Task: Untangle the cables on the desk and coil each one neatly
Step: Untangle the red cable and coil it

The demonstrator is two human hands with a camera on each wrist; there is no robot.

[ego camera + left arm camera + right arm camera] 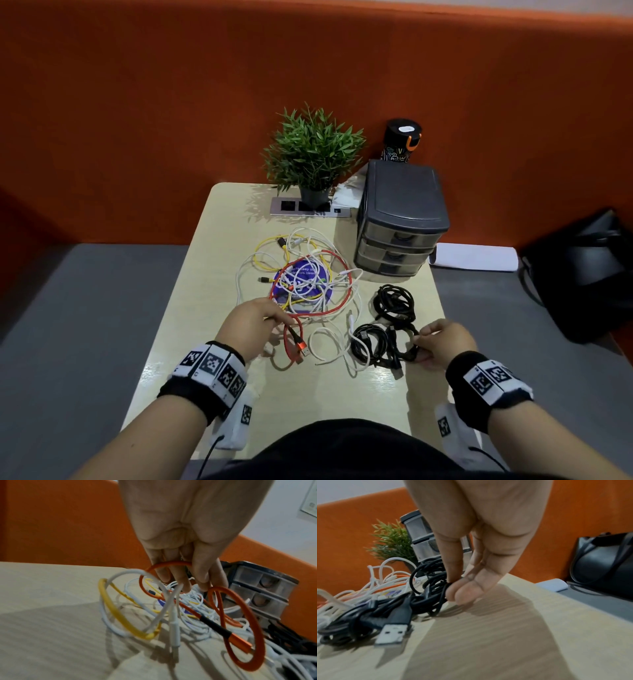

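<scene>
A tangle of white, yellow and red cables (301, 274) lies mid-desk over a purple round sticker. My left hand (255, 322) pinches the red cable (171, 564) near its orange plug (240, 641), lifting loops of it just off the desk. A white cable (329, 346) loops between my hands. My right hand (442, 339) pinches a bundled black cable (383, 346) at its right side; its USB plug (392, 632) lies on the desk. A second coiled black cable (394, 303) sits behind it.
A grey three-drawer organiser (400, 219) stands at the back right, a potted plant (313, 154) and socket strip (308, 207) at the back, a patterned tumbler (400, 140) behind the drawers. A black bag (589, 274) sits right of the desk.
</scene>
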